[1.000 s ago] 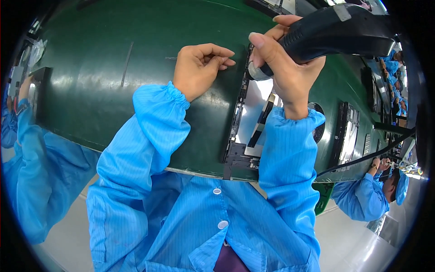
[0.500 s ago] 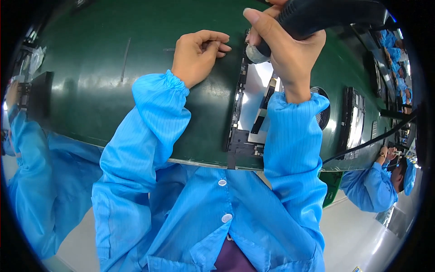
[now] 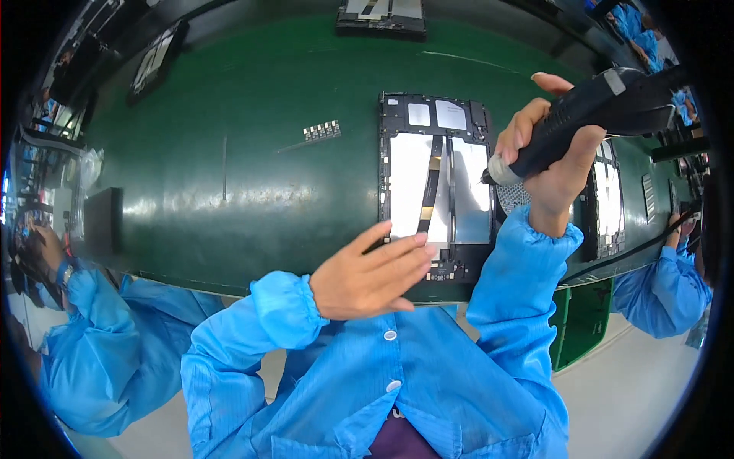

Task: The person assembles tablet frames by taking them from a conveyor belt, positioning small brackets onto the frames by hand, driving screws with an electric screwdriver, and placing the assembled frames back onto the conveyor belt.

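Note:
An opened, tablet-like device with a black frame and silver panels lies on the green table in front of me. My right hand is closed around a black electric screwdriver, whose tip points left over the device's right silver panel. I cannot tell whether the tip touches it. My left hand is open, fingers spread, with its fingertips over the device's lower left corner. It holds nothing. Behind the screwdriver's nose, a round perforated dish is partly hidden by my right hand.
A strip of small parts and a thin dark strip lie on the table to the left. Similar devices rest at the right and far edge. A black block stands left. People in blue sit on both sides.
My left hand has come down and nearer to the device's lower corner, its fingers now spread. The screwdriver has moved from the device's top to its right side. The view has shifted.

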A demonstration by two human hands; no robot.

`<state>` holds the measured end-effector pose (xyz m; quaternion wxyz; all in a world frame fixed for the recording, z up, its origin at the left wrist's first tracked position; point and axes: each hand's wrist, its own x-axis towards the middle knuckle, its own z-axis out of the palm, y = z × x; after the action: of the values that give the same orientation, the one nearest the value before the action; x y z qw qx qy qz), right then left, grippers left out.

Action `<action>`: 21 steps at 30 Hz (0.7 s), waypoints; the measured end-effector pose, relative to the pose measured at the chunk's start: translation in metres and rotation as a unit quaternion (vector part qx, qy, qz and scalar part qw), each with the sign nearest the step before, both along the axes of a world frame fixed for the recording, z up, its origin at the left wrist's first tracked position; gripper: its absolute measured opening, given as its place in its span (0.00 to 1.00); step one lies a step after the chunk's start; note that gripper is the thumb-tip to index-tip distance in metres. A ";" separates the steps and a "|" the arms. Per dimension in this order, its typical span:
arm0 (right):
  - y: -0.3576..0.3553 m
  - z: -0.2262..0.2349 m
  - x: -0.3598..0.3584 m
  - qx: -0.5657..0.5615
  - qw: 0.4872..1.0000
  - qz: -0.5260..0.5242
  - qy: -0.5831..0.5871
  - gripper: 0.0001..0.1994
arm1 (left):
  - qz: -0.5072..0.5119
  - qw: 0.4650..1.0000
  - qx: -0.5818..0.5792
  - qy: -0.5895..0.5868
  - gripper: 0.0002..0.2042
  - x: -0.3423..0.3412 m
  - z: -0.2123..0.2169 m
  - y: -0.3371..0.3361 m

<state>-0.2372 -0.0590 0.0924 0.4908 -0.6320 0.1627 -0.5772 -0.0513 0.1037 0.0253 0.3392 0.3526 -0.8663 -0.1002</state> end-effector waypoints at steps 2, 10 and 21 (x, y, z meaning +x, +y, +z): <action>0.000 -0.003 -0.004 0.008 1.000 -0.008 -0.008 0.35 | -0.032 0.993 0.005 -0.118 0.28 0.000 0.000 -0.004; 0.018 -0.004 -0.014 0.133 0.989 0.062 -0.027 0.29 | -0.092 0.959 -0.025 -0.268 0.24 0.046 0.010 -0.084; 0.023 -0.016 0.007 -0.035 0.999 0.031 -0.002 0.21 | -0.063 0.960 -0.142 -0.232 0.27 0.001 -0.010 -0.258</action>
<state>-0.2303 -0.0360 0.0767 0.4861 -0.6523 0.1214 -0.5687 -0.0506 -0.1548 0.0154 0.1691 0.2587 -0.9470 0.0874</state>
